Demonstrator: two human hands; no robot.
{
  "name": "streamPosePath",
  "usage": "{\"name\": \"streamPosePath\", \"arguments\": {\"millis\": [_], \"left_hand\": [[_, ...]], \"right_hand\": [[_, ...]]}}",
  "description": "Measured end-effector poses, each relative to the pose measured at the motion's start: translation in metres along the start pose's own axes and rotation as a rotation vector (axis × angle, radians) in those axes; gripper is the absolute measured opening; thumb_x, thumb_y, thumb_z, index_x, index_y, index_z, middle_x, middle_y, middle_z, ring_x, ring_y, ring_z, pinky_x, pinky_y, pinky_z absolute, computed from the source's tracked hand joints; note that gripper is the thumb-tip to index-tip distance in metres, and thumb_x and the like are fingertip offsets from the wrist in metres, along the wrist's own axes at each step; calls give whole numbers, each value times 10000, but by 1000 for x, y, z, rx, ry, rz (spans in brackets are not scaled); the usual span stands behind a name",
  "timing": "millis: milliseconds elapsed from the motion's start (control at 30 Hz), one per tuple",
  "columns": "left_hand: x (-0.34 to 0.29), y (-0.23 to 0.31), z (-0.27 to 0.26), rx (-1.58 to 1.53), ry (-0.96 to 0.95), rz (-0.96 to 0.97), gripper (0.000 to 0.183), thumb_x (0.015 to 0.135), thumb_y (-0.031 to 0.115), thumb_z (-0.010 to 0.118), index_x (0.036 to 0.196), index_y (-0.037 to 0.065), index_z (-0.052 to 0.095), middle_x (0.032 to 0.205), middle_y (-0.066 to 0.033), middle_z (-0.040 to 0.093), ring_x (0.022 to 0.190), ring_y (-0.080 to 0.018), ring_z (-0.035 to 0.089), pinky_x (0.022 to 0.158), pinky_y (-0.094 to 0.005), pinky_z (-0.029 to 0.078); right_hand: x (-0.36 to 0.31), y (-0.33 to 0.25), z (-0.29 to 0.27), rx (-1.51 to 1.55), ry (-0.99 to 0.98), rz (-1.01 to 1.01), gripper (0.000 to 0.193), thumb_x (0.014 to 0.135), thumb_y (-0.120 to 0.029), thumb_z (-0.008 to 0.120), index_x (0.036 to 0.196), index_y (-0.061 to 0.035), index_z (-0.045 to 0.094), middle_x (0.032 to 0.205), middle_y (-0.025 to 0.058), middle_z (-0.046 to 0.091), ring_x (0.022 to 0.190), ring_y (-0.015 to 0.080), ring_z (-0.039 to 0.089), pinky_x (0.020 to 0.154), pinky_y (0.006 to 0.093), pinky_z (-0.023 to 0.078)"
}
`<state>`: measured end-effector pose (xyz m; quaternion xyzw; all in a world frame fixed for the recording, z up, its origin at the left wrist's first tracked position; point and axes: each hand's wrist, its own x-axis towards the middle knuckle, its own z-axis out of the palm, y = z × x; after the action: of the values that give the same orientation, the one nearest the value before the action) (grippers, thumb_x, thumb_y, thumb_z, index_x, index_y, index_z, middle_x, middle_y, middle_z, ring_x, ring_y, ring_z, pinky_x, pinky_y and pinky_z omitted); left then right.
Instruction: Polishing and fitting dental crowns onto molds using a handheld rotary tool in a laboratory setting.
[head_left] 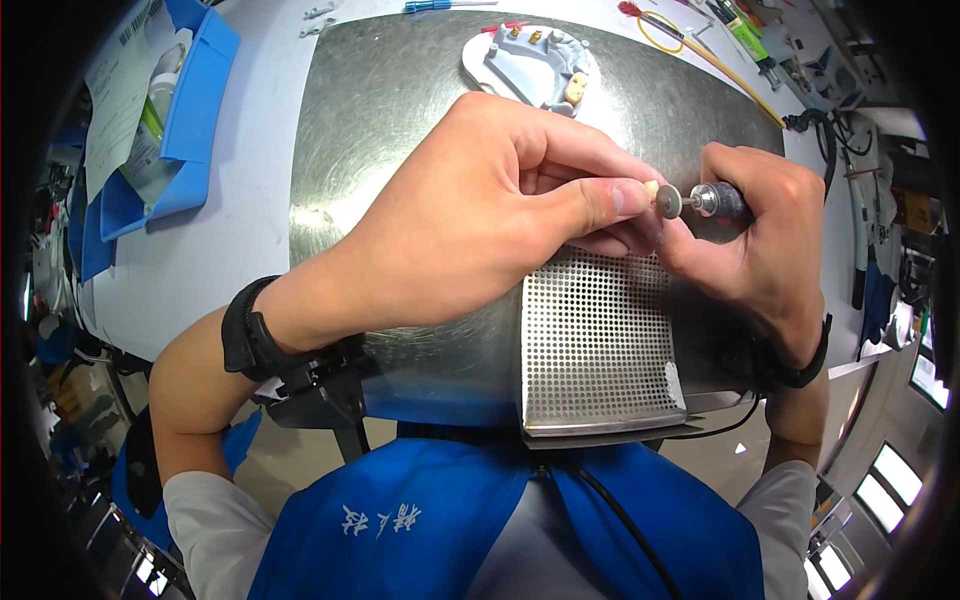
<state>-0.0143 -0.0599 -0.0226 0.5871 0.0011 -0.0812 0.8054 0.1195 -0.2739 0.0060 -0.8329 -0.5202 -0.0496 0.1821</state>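
The person's left hand (pixel 490 210) pinches a small cream-coloured, tooth-like piece (pixel 651 188) between thumb and forefinger; the right hand (pixel 770 225) is wrapped around a dark-gripped, silver-nosed rotary handpiece (pixel 722 200), whose round grey disc (pixel 669 202) sits right at the piece, though whether they touch cannot be told; the hands are close together above a perforated silver metal plate (pixel 600 345); beyond them, a grey-and-white dental model (pixel 528 72) rests on a brushed grey metal sheet (pixel 375 110) covering part of the white tabletop (pixel 262 110); a blue plastic bin (pixel 205 110) stands at the left; a long wooden-handled brush (pixel 725 72) lies at the upper right.
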Motion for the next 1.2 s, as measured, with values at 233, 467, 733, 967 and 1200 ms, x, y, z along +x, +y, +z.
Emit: {"name": "streamPosePath", "arguments": {"millis": [233,467,733,967,1200], "left_hand": [[0,-2,0,-23,-9,16,289,1108,80,657,1320,-107,716,1218,-199,777,1090,-232,780,982,-344,670],[-1,-2,0,-40,-1,15,284,1103,63,656,1322,-108,715,1224,-199,776,1099,-238,778,990,-355,669],[0,-3,-1,-71,-5,12,286,1103,66,655,1323,-107,714,1255,-205,770,1117,-242,773,994,-362,669],[-1,-4,-2,-94,-10,16,293,1103,75,659,1325,-110,711,1246,-210,769,1117,-244,774,992,-361,672],[-1,-3,-1,-82,-4,15,289,1105,72,657,1321,-112,712,1218,-204,774,1104,-246,778,994,-357,671]], "right_hand": [[-1,-1,-1,26,-19,31,497,706,-449,901,640,-58,600,540,64,584,474,232,607,485,347,461],[0,-2,-1,59,-6,24,485,703,-433,904,642,-54,606,537,65,579,473,234,605,487,341,458],[0,-2,-1,54,-35,47,487,707,-437,900,648,-58,599,548,66,591,477,235,605,484,342,452],[-1,-1,-1,32,-37,32,488,713,-437,896,648,-60,594,557,67,598,477,239,603,484,346,450],[0,-2,0,47,-16,29,482,706,-429,897,650,-59,592,552,69,591,475,248,598,484,354,447]]}}
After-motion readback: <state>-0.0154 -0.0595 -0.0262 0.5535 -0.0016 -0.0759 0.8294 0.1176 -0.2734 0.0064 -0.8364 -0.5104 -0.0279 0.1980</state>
